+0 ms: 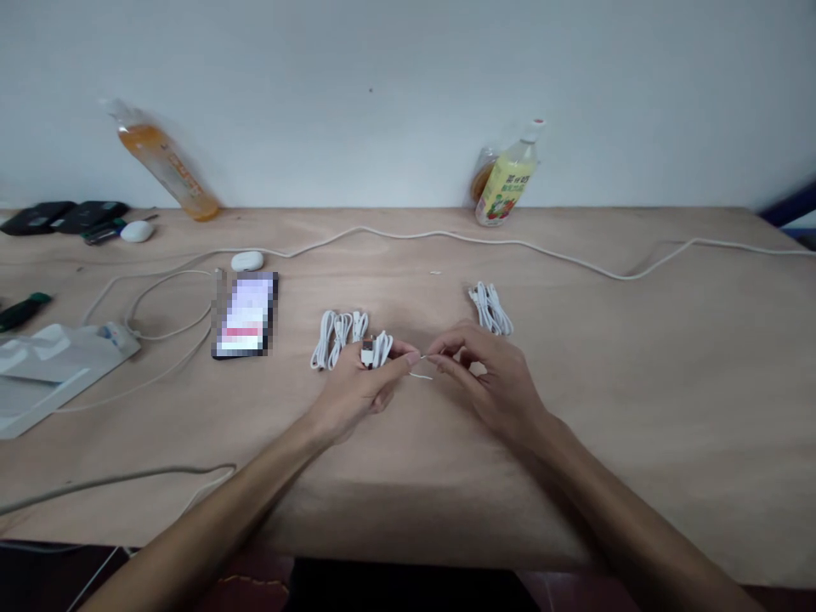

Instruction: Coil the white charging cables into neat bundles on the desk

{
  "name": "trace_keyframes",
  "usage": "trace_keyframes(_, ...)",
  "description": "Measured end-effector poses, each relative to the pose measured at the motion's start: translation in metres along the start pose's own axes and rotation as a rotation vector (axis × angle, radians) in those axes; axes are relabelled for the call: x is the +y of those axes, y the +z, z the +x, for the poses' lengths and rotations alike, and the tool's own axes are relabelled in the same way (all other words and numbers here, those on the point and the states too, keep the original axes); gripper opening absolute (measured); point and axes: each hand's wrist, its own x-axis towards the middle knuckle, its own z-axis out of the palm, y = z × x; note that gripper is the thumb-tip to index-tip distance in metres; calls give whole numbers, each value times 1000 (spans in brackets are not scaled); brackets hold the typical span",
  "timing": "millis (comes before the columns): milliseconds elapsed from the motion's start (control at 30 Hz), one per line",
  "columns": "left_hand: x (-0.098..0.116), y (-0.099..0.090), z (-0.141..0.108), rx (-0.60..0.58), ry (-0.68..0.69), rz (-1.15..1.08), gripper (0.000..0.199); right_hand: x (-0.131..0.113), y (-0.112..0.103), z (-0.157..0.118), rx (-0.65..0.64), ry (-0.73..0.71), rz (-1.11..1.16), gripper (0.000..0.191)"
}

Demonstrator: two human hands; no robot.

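Near the middle of the wooden table, my left hand (363, 378) holds a coiled white cable (381, 349) with a USB plug. Between its thumb and finger is one part of a thin white tie (421, 376), whose loose end sticks out below. My right hand (488, 370) pinches the tie from the other side, its fingertips nearly meeting those of the left. Several bundled white cables (332, 338) lie just behind my left hand. Another white cable bundle (490, 308) rests behind my right hand.
A lit phone (247, 314) and a white case (247, 261) lie left. An orange bottle (167, 170) and a yellow bottle (508, 183) lean against the wall. A long white cord (529, 245) crosses the table's back. A plastic bag (57, 370) is at far left.
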Motion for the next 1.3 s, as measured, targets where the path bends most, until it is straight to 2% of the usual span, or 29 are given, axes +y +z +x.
trace_keyframes(633, 0, -5, 1, -92, 0, -8, 33, -1, -2, 0, -27, 13, 41, 15)
trace_keyframes(967, -1, -6, 1, -136, 6, 9, 30, 2, -8, 3, -112, 46, 93, 15)
trace_keyframes(1133, -2, -7, 2, -111, 35, 48, 27, 1, -7, 2, -97, 21, 56, 14)
trace_keyframes(1300, -4, -8, 4, -43, 73, 117, 29, -1, -3, -2, -74, -70, -54, 13)
